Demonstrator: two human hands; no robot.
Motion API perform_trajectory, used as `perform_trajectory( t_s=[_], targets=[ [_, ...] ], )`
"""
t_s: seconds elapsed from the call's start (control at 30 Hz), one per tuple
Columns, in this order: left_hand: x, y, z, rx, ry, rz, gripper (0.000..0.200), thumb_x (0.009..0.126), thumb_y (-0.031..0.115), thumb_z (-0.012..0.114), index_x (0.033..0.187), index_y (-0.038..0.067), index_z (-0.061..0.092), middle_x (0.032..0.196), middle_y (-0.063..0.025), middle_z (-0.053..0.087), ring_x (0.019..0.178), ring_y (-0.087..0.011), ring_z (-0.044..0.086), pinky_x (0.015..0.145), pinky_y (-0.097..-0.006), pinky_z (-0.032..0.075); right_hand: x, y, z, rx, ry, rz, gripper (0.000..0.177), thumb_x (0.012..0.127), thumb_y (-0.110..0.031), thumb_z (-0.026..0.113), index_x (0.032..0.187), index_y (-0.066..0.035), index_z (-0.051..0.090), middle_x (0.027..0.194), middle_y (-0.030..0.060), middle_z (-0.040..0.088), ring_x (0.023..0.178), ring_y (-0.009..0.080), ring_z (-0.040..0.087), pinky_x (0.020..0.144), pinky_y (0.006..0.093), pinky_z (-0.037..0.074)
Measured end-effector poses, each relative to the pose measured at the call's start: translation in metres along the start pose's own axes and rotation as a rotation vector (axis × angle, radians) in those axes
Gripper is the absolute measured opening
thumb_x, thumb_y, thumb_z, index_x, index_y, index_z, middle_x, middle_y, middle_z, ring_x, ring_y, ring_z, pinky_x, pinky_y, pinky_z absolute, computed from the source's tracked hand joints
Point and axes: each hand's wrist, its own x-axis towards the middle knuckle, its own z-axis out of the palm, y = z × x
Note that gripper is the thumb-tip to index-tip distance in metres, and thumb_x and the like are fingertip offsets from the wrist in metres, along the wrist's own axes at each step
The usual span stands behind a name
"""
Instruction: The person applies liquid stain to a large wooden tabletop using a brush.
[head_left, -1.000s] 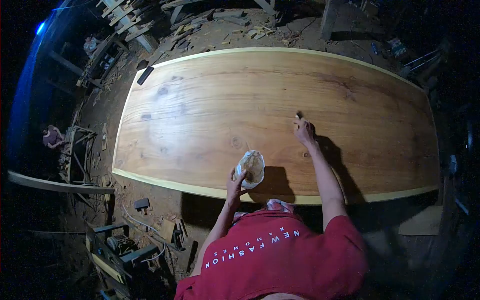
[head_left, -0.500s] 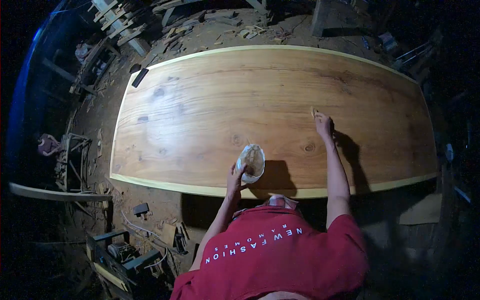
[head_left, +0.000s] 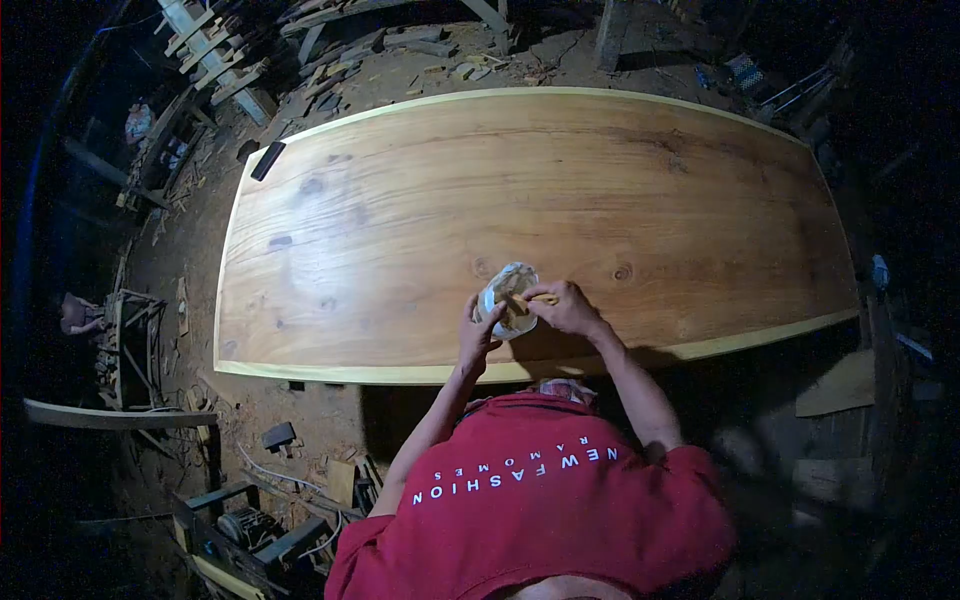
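My left hand (head_left: 481,326) is wrapped round the side of a white-rimmed container (head_left: 492,298), whose inside is coated with brownish paste. In my right hand (head_left: 569,308) is a small yellowish applicator (head_left: 545,298), pinched between the fingers, with its far end at the container's opening. Both hands are above the near part of a large wooden tabletop (head_left: 420,200) with a pale border. The grain shows dark knots, one of them to the right of my right hand.
A dark block (head_left: 268,161) lies on the tabletop's far left corner. A machine with a motor (head_left: 246,525) stands at the lower left, near a long curved board (head_left: 120,415). Wood scraps (head_left: 430,46) litter the ground beyond the tabletop.
My right hand has come from over the tabletop's right part back to the container, bringing the applicator. My left hand has raised the container slightly and still holds it.
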Motion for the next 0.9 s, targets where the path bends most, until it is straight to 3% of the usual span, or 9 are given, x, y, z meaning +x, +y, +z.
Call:
perform_trajectory(
  t_s=[0.07, 0.23, 0.3, 0.47, 0.53, 0.63, 0.73, 0.83, 0.9],
  targets=[
    [-0.001, 0.001, -0.004, 0.017, -0.012, 0.002, 0.077, 0.067, 0.039, 0.071, 0.128, 0.015, 0.031, 0.115, -0.0078, 0.046, 0.098, -0.0222, 0.049, 0.067, -0.0426, 0.044, 0.014, 0.026, 0.025, -0.246, 0.122, -0.284, 0.027, 0.071, -0.017, 0.061, 0.093, -0.001, 0.061, 0.080, 0.0106, 0.064, 0.072, 0.0174, 0.060, 0.066, 0.0284, 0.048],
    [0.005, 0.001, -0.018, 0.008, -0.006, -0.022, 0.083, 0.066, 0.041, 0.071, 0.131, 0.015, 0.026, 0.121, -0.0097, 0.042, 0.103, -0.0247, 0.047, 0.072, -0.0449, 0.044, 0.015, 0.017, 0.034, -0.010, 0.007, -0.201, 0.028, 0.069, -0.014, 0.059, 0.094, -0.002, 0.061, 0.086, 0.0134, 0.064, 0.082, 0.0187, 0.060, 0.076, 0.0299, 0.045],
    [0.007, 0.003, -0.023, 0.007, -0.040, -0.040, 0.086, 0.066, 0.042, 0.071, 0.132, 0.016, 0.023, 0.123, -0.0110, 0.040, 0.106, -0.0269, 0.046, 0.075, -0.0462, 0.043, 0.020, 0.017, 0.023, 0.042, -0.204, -0.049, 0.026, 0.069, -0.015, 0.059, 0.091, -0.002, 0.062, 0.087, 0.0136, 0.064, 0.082, 0.0197, 0.060, 0.076, 0.0303, 0.045],
    [0.012, 0.006, -0.021, 0.092, -0.058, 0.004, 0.088, 0.065, 0.043, 0.071, 0.133, 0.015, 0.022, 0.123, -0.0118, 0.040, 0.105, -0.0272, 0.046, 0.074, -0.0460, 0.044, 0.025, 0.000, 0.032, -0.261, -0.013, -0.049, 0.023, 0.070, -0.016, 0.059, 0.090, -0.004, 0.064, 0.083, 0.0090, 0.064, 0.077, 0.0157, 0.059, 0.073, 0.0305, 0.047],
    [0.012, 0.010, -0.019, 0.101, -0.049, 0.002, 0.088, 0.065, 0.043, 0.071, 0.133, 0.014, 0.022, 0.123, -0.0120, 0.041, 0.105, -0.0270, 0.047, 0.074, -0.0455, 0.044, 0.024, -0.001, 0.046, -0.143, 0.220, -0.384, 0.022, 0.072, -0.017, 0.058, 0.090, -0.006, 0.064, 0.078, 0.0059, 0.064, 0.066, 0.0132, 0.058, 0.063, 0.0290, 0.049],
    [0.013, 0.014, -0.021, 0.067, -0.021, -0.014, 0.088, 0.065, 0.041, 0.072, 0.133, 0.013, 0.022, 0.122, -0.0118, 0.042, 0.103, -0.0262, 0.048, 0.072, -0.0440, 0.045, 0.022, -0.006, 0.043, 0.084, 0.063, -0.176, 0.020, 0.074, -0.016, 0.057, 0.090, -0.007, 0.064, 0.077, 0.0058, 0.064, 0.055, 0.0118, 0.056, 0.050, 0.0263, 0.048],
    [0.015, 0.008, -0.023, 0.068, -0.027, -0.016, 0.088, 0.066, 0.039, 0.072, 0.133, 0.012, 0.022, 0.119, -0.0114, 0.043, 0.099, -0.0250, 0.050, 0.069, -0.0423, 0.046, 0.022, 0.000, 0.027, 0.009, -0.008, -0.099, 0.018, 0.075, -0.014, 0.058, 0.089, -0.005, 0.064, 0.077, 0.0057, 0.063, 0.048, 0.0095, 0.053, 0.042, 0.0233, 0.044],
    [0.018, 0.007, -0.023, 0.048, 0.009, 0.006, 0.088, 0.066, 0.039, 0.072, 0.133, 0.012, 0.022, 0.117, -0.0104, 0.045, 0.096, -0.0243, 0.051, 0.067, -0.0409, 0.046, 0.025, 0.001, 0.003, 0.190, 0.027, -0.005, 0.018, 0.074, -0.013, 0.059, 0.088, -0.003, 0.064, 0.075, 0.0062, 0.063, 0.049, 0.0090, 0.053, 0.043, 0.0229, 0.044],
    [0.017, 0.009, -0.028, 0.017, 0.079, -0.046, 0.088, 0.066, 0.040, 0.072, 0.133, 0.013, 0.022, 0.118, -0.0092, 0.044, 0.097, -0.0241, 0.050, 0.067, -0.0402, 0.046, 0.027, 0.001, -0.017, 0.336, 0.105, -0.111, 0.017, 0.073, -0.013, 0.058, 0.085, -0.001, 0.064, 0.073, 0.0048, 0.062, 0.050, 0.0082, 0.052, 0.041, 0.0215, 0.042]
  ],
)
